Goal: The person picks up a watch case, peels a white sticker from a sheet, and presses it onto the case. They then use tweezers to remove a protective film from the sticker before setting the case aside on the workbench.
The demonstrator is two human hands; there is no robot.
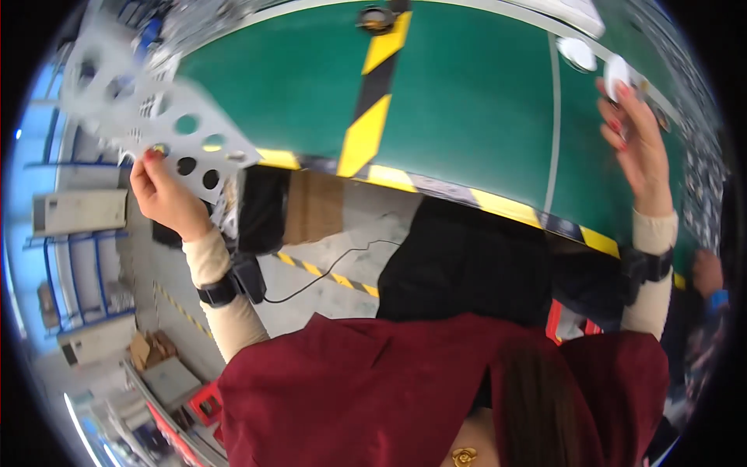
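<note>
Maroon cloth top is closest. Left hand pinches a holey white flat sheet left of the yellow-black striped tape; right hand pinches a round white disc, well right.

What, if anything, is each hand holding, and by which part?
The left hand holds a white sheet with round holes by its near edge. The right hand holds a white round piece, apparently by its near edge.

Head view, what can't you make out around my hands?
- White perforated sheet: head view, far end blurred.
- White round piece: head view, its lower part is covered by your right hand.
- Dark round object: head view, too small to identify.
- Co-worker's hand: head view, dark rim cuts off the person.
</note>
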